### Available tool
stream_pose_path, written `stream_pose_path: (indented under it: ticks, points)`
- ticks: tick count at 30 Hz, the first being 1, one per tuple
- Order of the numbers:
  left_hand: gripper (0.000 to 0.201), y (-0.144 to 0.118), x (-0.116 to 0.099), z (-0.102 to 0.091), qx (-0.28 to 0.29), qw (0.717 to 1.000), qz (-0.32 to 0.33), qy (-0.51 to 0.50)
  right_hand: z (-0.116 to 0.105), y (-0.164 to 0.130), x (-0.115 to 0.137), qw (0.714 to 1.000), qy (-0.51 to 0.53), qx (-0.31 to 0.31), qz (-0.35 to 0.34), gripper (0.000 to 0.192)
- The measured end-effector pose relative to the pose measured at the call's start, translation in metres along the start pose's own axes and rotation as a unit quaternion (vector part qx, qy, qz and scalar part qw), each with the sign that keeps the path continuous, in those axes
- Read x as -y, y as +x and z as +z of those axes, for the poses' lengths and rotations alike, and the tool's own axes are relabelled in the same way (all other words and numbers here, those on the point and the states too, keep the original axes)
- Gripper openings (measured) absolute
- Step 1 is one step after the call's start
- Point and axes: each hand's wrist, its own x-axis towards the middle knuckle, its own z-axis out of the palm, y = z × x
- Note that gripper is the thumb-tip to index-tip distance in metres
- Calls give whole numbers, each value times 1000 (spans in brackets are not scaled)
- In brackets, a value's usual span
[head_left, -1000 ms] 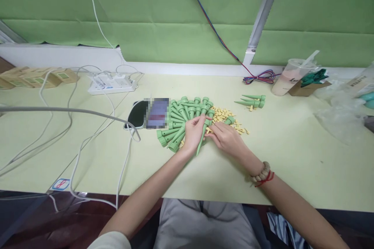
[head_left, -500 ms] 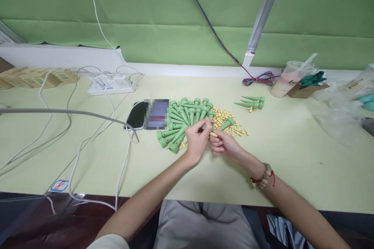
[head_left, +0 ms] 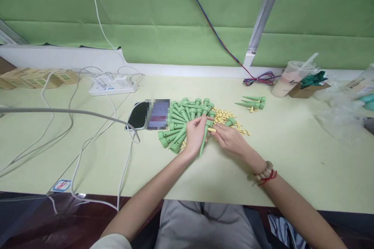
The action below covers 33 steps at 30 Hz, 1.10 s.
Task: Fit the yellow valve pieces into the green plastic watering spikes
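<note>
My left hand (head_left: 195, 134) is closed on a green plastic watering spike (head_left: 205, 140), its tip pointing down toward me. At the spike's side is a small yellow peg (head_left: 212, 130), pinched by the fingertips of my right hand (head_left: 229, 138); whether its end sits inside the spike I cannot tell. Just beyond my hands, green spikes (head_left: 175, 126) lie fanned out on the table. Loose yellow pegs (head_left: 223, 116) form a heap beyond my right hand, with another green spike (head_left: 230, 121) lying over it, partly hidden by that hand.
Several spikes with a yellow peg (head_left: 254, 104) lie apart at the right. A phone (head_left: 138, 116) rests left of the fan. White cables and a power strip (head_left: 112, 84) occupy the left side. At the right back stand a drink cup (head_left: 288, 79) and a plastic bag (head_left: 336, 113).
The held spike has come into plain view, pointing down toward me. My right hand has turned and shifted slightly right, its fingers now beside the spike with the yellow peg.
</note>
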Motion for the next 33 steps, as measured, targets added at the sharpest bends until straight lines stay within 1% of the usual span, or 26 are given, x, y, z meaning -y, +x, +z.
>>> stream_pose_path:
  ticks: [2, 5, 9, 12, 15, 18, 19, 21, 23, 24, 25, 27, 28, 29, 30, 31, 33]
  points:
    - [42, -2, 1, 1, -10, 1000, 22, 15, 1, 0, 3, 1000, 26, -5, 5, 36]
    - [39, -6, 4, 2, -26, 996, 75, 46, 2, -1, 12, 991, 126, -5, 46, 36]
    - [39, -9, 9, 1, -53, 982, 154, 98, 4, -1, 23, 961, 250, 1, 115, 40]
    - [39, -9, 10, -1, -80, 964, 209, 143, 6, -1, 26, 941, 309, 5, 139, 44]
    - [40, -9, 10, -1, -81, 957, 229, 156, 8, 0, 27, 931, 335, 3, 146, 46]
    - [39, -6, 6, -2, -48, 966, 213, 137, 9, 1, 27, 929, 340, 10, 147, 45]
    - [39, -4, 5, -3, -38, 970, 205, 125, 8, 2, 27, 932, 333, 13, 143, 45]
    - [39, 0, 0, -5, -40, 976, 192, 99, 5, 4, 25, 945, 293, 17, 141, 44]
    - [40, 5, -5, -7, -66, 979, 179, 69, -1, 6, 18, 960, 223, 3, 168, 44]
    - [41, 7, -7, -8, -74, 983, 163, 49, -4, 7, 12, 964, 183, -16, 195, 44]
    - [42, 9, -9, -8, -80, 986, 143, 28, -7, 7, 5, 963, 148, -47, 220, 43]
    - [44, 12, -12, -10, -78, 991, 107, -8, -14, 7, -15, 951, 84, -135, 265, 37]
    - [45, 14, -12, -10, -71, 993, 91, -20, -16, 6, -26, 943, 42, -180, 279, 32]
    - [45, 14, -12, -10, -60, 995, 77, -29, -17, 4, -37, 936, 3, -209, 283, 29]
    - [45, 15, -12, -10, -46, 996, 63, -36, -18, 2, -48, 934, -24, -221, 278, 26]
    - [45, 15, -11, -9, -31, 997, 50, -40, -18, 0, -58, 937, -35, -219, 268, 23]
    - [45, 15, -7, -8, -2, 999, 32, -43, -17, -3, -74, 947, -36, -194, 255, 22]
